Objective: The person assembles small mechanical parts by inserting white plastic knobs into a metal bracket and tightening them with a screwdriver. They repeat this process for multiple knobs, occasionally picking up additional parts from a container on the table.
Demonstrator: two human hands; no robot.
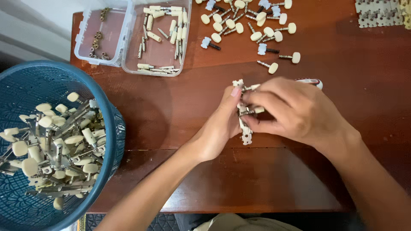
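Both hands meet at middle of wooden counter (pixel 342 128) over tuner strip (pixel 245 128), narrow metal plate with cream-knobbed pegs. Left hand (pixel 218 126) fingers clamped on strip's side, thumb at its upper end. Right hand (pixel 289 109) fingers closed on peg at upper half; red-tipped tool (pixel 314 82) peeks out behind it. Strip looks light, stiff, thin-edged; best gripped by plate edges, not pegs. Loose pegs (pixel 257 30) near far edge; two clear boxes (pixel 141 36) at far-left corner; blue basket (pixel 47 141) of strips off left edge.

Soft, even daylight from the upper left puts a pale sheen on the worktop (pixel 171 111), shadows faint, focus sharp throughout.
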